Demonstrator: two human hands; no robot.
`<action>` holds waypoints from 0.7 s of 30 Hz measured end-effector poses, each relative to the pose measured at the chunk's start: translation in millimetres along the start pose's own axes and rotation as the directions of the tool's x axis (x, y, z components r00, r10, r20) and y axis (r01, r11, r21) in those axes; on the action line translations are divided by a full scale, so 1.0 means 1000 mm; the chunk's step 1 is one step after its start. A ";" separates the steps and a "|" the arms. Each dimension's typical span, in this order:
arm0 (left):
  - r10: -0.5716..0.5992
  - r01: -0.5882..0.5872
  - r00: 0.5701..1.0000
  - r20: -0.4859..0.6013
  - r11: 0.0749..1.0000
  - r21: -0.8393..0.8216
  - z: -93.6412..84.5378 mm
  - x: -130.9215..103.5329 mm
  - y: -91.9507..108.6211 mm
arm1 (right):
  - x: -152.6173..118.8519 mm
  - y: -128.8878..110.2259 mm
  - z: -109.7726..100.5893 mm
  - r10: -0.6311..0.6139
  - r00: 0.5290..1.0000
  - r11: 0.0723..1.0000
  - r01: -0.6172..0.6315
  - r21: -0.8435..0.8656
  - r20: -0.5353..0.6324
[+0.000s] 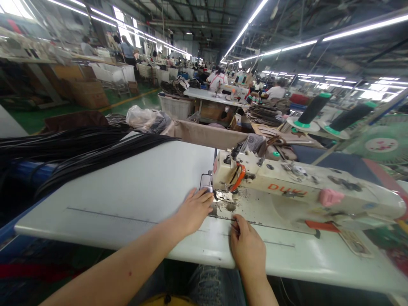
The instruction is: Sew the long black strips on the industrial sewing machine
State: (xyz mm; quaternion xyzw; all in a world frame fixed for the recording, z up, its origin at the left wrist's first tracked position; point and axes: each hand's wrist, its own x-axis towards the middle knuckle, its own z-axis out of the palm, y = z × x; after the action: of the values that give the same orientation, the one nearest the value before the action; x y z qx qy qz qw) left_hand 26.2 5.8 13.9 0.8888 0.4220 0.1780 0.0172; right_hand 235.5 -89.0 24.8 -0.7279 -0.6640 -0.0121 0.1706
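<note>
Several left fingers (200,196) spread beside the sewing machine (280,187); right fingers (241,222) curl, contents unclear.

Green floor (145,102), long ceiling lights (244,36), bright windows (119,19), cardboard boxes (87,92)

Sewing machine (261,176): cream, orange lettering (287,190), 4 o'clock. Tabletop (127,187): pale grey-white, 8 o'clock. Strips (92,157): black, 9 o'clock. Thread cones (316,109): black, green-ended, 2–3 o'clock. Floor (146,102): green, yellow-lined, 10 o'clock.
</note>
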 end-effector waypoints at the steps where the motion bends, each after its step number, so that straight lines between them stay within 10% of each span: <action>1: -0.005 0.005 1.000 0.008 1.000 -0.001 -0.001 0.001 0.000 | 0.000 0.000 0.001 -0.002 1.000 1.000 0.002 -0.002 -0.007; 10: -0.034 0.043 0.998 0.044 0.976 -0.213 -0.013 0.013 -0.014 | -0.001 0.003 0.005 -0.081 0.991 0.997 0.080 -0.016 -0.107; 21: 0.036 -0.013 0.998 0.056 0.929 -0.369 0.007 0.082 -0.056 | 0.000 0.000 -0.001 -0.080 0.990 0.997 0.077 -0.026 -0.118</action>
State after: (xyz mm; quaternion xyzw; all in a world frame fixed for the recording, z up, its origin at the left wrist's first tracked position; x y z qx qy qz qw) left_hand 34.1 104.5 22.0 0.8801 0.3693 0.2265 0.1943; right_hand 235.3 -89.4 25.7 -0.7010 -0.6806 -0.0693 0.2014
